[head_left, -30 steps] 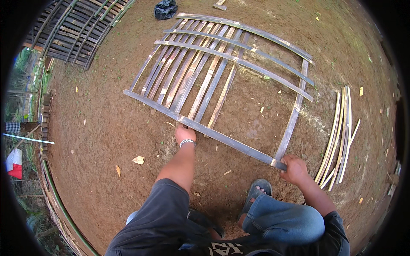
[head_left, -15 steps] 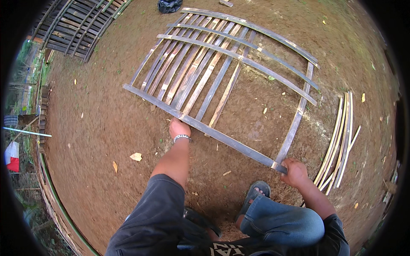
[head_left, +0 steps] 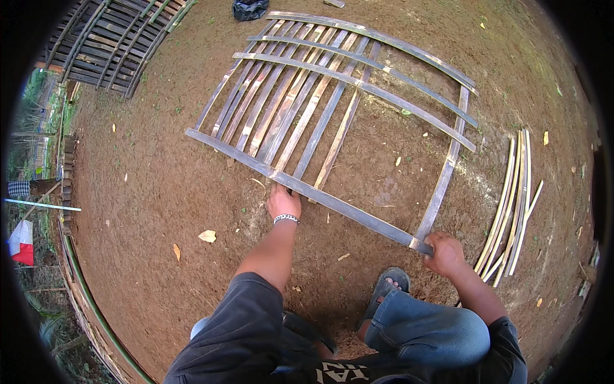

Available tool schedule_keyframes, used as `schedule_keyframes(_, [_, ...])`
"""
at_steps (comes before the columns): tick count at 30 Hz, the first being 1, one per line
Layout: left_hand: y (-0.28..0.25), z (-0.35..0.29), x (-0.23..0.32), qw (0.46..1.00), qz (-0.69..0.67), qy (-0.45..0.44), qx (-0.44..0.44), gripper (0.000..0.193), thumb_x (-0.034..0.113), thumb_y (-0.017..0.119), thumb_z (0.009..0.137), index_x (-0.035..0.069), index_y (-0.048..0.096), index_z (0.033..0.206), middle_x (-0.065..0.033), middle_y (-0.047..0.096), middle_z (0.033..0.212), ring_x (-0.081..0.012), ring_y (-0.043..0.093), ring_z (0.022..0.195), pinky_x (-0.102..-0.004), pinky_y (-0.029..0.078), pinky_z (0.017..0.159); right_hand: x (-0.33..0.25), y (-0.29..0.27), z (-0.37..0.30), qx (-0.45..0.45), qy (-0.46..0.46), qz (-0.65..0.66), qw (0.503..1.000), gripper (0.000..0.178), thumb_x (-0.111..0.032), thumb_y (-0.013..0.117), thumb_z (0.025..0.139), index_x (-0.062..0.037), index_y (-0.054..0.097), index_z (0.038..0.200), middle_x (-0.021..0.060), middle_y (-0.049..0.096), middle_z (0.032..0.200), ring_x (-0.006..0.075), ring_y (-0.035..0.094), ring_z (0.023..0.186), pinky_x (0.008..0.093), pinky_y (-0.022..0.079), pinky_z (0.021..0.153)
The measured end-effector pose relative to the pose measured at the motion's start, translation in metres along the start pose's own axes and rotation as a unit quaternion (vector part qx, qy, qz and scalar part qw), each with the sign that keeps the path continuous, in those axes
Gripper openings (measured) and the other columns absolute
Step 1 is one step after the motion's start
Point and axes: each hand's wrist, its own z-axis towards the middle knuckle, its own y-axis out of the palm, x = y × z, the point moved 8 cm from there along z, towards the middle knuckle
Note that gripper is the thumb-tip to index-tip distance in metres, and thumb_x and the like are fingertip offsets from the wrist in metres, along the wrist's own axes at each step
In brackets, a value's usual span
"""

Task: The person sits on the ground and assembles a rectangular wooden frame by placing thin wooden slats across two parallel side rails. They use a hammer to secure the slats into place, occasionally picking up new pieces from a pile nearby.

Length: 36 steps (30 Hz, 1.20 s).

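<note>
Left hand [head_left: 283,201] — shifted rightward along slat [head_left: 348,210].

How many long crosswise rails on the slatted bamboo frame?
4: far-edge rail; second rail just nearer; third rail beyond the frame's wide middle gap; near-edge rail, its right end in the right hand. None appears hidden.

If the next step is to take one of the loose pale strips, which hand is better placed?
Probably the right hand: it is nearer to the loose pale strips, though it grips the slatted frame at one corner. The left hand is farther, by the near rail.
</note>
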Motion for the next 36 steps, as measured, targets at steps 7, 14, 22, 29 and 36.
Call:
schedule_keyframes(7, [-0.014, 0.011, 0.0, 0.992, -0.042, -0.077, -0.088, 0.029, 0.022, 0.074, 0.082, 0.004, 0.066, 0.103, -0.0187, 0.065, 0.115, -0.038, 0.063, 0.108, -0.0491, 0.049, 0.092, -0.002, -0.003, -0.003, 0.003, 0.003, 0.002, 1.0, 0.043, -0.024, 0.078, 0.07, -0.008, 0.063, 0.107, 0.0123, 0.065, 0.11, 0.0321, 0.063, 0.107, 0.0424, 0.054, 0.091])
schedule_keyframes(14, [-0.005, -0.043, 0.036, 0.992, -0.023, 0.091, -0.078, 0.035, 0.029, 0.074, 0.082, 0.003, 0.07, 0.106, -0.022, 0.066, 0.117, -0.0404, 0.063, 0.109, -0.0495, 0.049, 0.096, -0.001, -0.001, -0.002, 0.001, -0.001, 0.001, 1.0, 0.043, -0.024, 0.079, 0.069, -0.0085, 0.063, 0.106, 0.0131, 0.065, 0.107, 0.0332, 0.063, 0.107, 0.0423, 0.053, 0.091])
schedule_keyframes(22, [0.005, -0.026, 0.022, 0.991, 0.051, 0.048, -0.11, 0.035, 0.028, 0.069, 0.085, 0.003, 0.067, 0.11, -0.021, 0.066, 0.115, -0.0385, 0.062, 0.11, -0.0523, 0.047, 0.096, -0.004, -0.01, -0.006, 0.019, -0.003, 0.017, 1.0, 0.04, -0.023, 0.079, 0.068, -0.0088, 0.061, 0.102, 0.0135, 0.065, 0.105, 0.0339, 0.064, 0.103, 0.0436, 0.053, 0.091])
schedule_keyframes(29, [0.002, -0.035, 0.017, 0.995, 0.059, 0.063, -0.056, 0.03, 0.027, 0.066, 0.089, 0.003, 0.066, 0.106, -0.0201, 0.066, 0.11, -0.0374, 0.063, 0.106, -0.0523, 0.045, 0.094, -0.001, -0.003, -0.004, 0.004, 0.005, 0.006, 1.0, 0.041, -0.025, 0.079, 0.069, -0.009, 0.062, 0.103, 0.013, 0.065, 0.107, 0.0329, 0.064, 0.105, 0.0433, 0.053, 0.091])
schedule_keyframes(36, [0.003, -0.029, 0.018, 0.99, 0.067, 0.013, -0.12, 0.035, 0.03, 0.061, 0.093, 0.0, 0.066, 0.11, -0.0232, 0.064, 0.124, -0.037, 0.061, 0.115, -0.0502, 0.042, 0.101, -0.003, -0.006, -0.006, 0.009, 0.001, 0.003, 1.0, 0.041, -0.025, 0.079, 0.07, -0.0097, 0.063, 0.104, 0.0125, 0.065, 0.107, 0.0324, 0.064, 0.106, 0.0426, 0.053, 0.091])
